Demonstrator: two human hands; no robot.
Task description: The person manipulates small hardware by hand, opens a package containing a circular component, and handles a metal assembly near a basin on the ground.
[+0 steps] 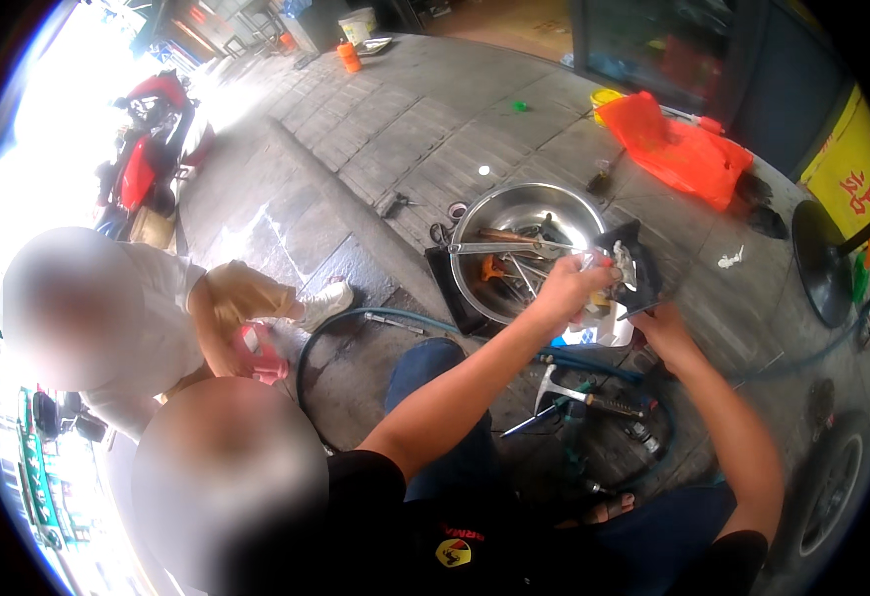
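My left hand (576,288) reaches over the right rim of a steel bowl (499,206), its fingers closed on something small I cannot make out. Beside it, my right hand (663,330) grips the lower edge of a dark flat container (643,260). Pale metal pieces (623,266) show in that container, next to my left fingers. Several tools lie in the bowl, among them an orange-handled tool (493,266). A long silver wrench (499,248) rests across it. Below my hands, a white sheet or bag (602,331) is partly hidden.
A hammer (566,391) and blue hose (308,372) lie on the paving near my legs. A red plastic bag (678,154) and a round black stand base (820,263) are to the right. Another person (171,308) crouches at left; a red motorcycle (142,164) stands behind.
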